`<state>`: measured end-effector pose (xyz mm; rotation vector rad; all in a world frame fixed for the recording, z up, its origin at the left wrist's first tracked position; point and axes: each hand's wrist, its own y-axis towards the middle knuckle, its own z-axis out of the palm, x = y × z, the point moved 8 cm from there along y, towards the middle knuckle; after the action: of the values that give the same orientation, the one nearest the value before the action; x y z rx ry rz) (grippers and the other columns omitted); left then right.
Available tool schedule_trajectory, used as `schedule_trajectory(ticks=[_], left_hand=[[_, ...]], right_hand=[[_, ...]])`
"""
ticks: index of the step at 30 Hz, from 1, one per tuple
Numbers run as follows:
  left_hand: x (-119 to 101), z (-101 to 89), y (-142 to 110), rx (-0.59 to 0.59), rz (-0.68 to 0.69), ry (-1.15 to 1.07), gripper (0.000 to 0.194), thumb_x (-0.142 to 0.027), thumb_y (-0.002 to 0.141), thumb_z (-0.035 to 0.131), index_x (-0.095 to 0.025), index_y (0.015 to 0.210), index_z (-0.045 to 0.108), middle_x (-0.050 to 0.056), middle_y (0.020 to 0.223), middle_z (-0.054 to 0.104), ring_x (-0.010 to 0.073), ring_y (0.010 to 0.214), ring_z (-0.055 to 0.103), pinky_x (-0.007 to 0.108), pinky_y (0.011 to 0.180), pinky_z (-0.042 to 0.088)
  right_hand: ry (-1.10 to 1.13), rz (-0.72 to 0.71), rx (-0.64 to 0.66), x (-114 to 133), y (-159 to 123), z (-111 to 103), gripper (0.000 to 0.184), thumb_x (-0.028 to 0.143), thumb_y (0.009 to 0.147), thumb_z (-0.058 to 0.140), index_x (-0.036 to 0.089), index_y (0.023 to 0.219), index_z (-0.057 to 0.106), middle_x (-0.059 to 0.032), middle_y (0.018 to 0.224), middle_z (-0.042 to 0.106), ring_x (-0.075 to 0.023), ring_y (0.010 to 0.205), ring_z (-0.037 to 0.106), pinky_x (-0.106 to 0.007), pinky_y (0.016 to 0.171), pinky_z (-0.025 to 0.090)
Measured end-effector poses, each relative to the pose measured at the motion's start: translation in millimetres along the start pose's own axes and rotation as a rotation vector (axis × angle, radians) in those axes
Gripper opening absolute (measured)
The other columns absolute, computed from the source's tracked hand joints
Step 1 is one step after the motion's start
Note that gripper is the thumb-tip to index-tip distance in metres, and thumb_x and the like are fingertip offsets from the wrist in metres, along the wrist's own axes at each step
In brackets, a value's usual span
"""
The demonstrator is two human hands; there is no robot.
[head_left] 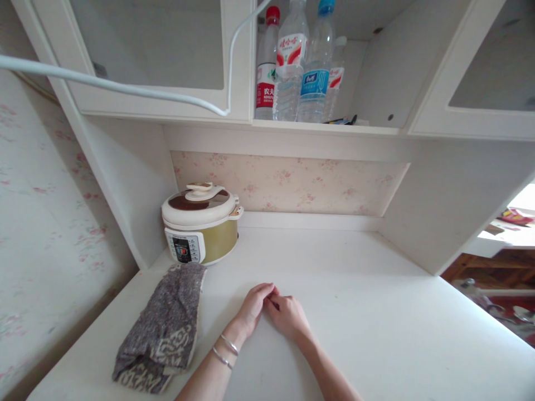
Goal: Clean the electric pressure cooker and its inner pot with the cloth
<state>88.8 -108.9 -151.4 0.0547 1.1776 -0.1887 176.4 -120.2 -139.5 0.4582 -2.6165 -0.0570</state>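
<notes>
My left hand (pixel 253 307) and my right hand (pixel 287 315) rest together on the white countertop (pixel 355 289), fingertips touching, fingers curled under. Nothing shows in either hand. Two silver bangles circle my left wrist. A folded grey patterned cloth (pixel 165 328) lies on the counter just left of my left forearm. Behind it, at the back left, stands a cream and gold electric pressure cooker (pixel 200 224) with its lid on.
An open cabinet above holds several plastic water bottles (pixel 301 61). A white cable (pixel 125 86) runs across the closed left cabinet door. Floral wallpaper covers the back wall and left wall. The counter's right edge drops off toward a room with wooden furniture (pixel 489 273).
</notes>
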Motion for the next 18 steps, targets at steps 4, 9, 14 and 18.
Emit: schedule_trajectory(ticks=[4, 9, 14, 18], left_hand=[[1.0, 0.1, 0.2, 0.003, 0.001, 0.022, 0.026, -0.038, 0.076, 0.063, -0.013, 0.073, 0.067, 0.003, 0.073, 0.063, 0.0151, 0.073, 0.053, 0.027, 0.073, 0.04], [2.4, 0.4, 1.0, 0.006, -0.004, 0.028, 0.026, -0.039, 0.077, 0.062, -0.013, 0.072, 0.066, 0.003, 0.072, 0.062, 0.0149, 0.072, 0.053, 0.026, 0.071, 0.04], [0.8, 0.9, 0.3, 0.004, -0.002, 0.028, 0.026, -0.039, 0.076, 0.063, -0.014, 0.072, 0.066, 0.002, 0.072, 0.062, 0.0148, 0.072, 0.052, 0.026, 0.071, 0.04], [-1.2, 2.2, -0.6, 0.008, 0.002, 0.029, 0.026, -0.039, 0.076, 0.062, -0.014, 0.072, 0.066, 0.003, 0.073, 0.062, 0.0151, 0.072, 0.053, 0.026, 0.072, 0.04]], right_hand=[[-0.035, 0.007, -0.015, 0.0, -0.6, -2.1, 0.038, 0.041, 0.094, 0.037, 0.025, 0.081, 0.069, -0.003, 0.077, 0.072, -0.0155, 0.067, 0.065, -0.023, 0.054, 0.028], [-0.034, 0.01, -0.003, -1.5, 0.0, -1.3, 0.038, 0.042, 0.094, 0.037, 0.025, 0.081, 0.07, -0.0027, 0.078, 0.072, -0.0156, 0.068, 0.065, -0.023, 0.055, 0.028], [-0.044, 0.014, 0.008, -2.2, -0.1, 0.1, 0.038, 0.04, 0.094, 0.037, 0.025, 0.081, 0.07, -0.0028, 0.077, 0.072, -0.0153, 0.067, 0.065, -0.023, 0.055, 0.028], [-0.042, 0.016, 0.01, -1.5, -0.6, -0.1, 0.039, 0.041, 0.094, 0.037, 0.025, 0.081, 0.07, -0.0031, 0.077, 0.072, -0.0154, 0.067, 0.065, -0.023, 0.055, 0.029]])
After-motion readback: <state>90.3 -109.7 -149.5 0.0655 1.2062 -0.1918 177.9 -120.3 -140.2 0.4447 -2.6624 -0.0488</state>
